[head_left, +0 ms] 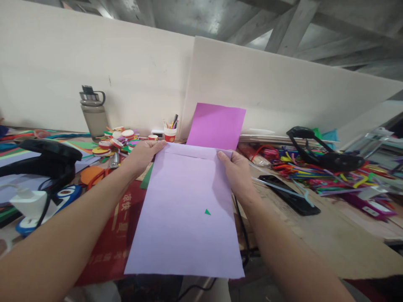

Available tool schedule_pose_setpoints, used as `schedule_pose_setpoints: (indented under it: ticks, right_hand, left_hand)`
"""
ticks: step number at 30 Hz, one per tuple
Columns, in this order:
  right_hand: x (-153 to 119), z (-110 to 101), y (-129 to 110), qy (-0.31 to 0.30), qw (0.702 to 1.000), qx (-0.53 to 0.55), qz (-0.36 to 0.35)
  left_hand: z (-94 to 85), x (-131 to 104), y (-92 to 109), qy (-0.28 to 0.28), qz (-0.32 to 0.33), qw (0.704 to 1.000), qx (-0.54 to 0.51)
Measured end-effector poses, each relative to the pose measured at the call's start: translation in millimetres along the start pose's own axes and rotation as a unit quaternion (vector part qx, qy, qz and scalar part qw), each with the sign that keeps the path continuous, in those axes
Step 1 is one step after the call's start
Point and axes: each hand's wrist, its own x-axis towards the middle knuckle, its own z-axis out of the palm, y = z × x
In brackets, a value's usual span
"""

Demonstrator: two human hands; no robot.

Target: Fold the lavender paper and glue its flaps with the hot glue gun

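A sheet of pale purple paper (185,218) hangs between my hands, its top edge folded over in a narrow strip. My left hand (145,154) pinches the upper left corner, thumb on top. At the upper right corner, my right hand (236,170) grips the folded strip between thumb and fingers. On the sheet's lower half lies a small green paper scrap (207,212). A brighter purple sheet (217,125) leans against the white panel just beyond. Below my left forearm is a red printed sheet (110,239), partly covered by the pale paper.
Left stand a water bottle (94,115), small paper cups (117,140), a black headset (47,161) and a white plug (30,203). A cup of pens (170,133) is at the back. Right are a phone (288,195), colourful pipe cleaners (299,172) and black headgear (327,157).
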Motion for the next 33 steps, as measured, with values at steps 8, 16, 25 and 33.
schedule_pose_setpoints:
  ticks: [8, 16, 25, 33]
  right_hand:
    - [-3.2, 3.7, -3.8, -0.019, 0.992, 0.105, 0.06]
    - [-3.1, 3.5, -2.6, -0.029, 0.98, 0.181, 0.078]
    - [-4.4, 0.6, -2.6, -0.006, 0.997, 0.076, -0.005]
    - [-4.1, 1.0, -5.2, -0.021, 0.996, 0.082, -0.001]
  left_hand:
    - [13.1, -5.7, -0.6, 0.069, 0.007, 0.998, 0.007]
    - [18.1, -13.7, 10.1, 0.155, 0.125, 0.96, 0.196]
    - [11.8, -7.1, -1.1, 0.105, 0.064, 0.984, 0.126]
    - [12.7, -11.1, 6.0, 0.109, 0.057, 0.984, 0.126]
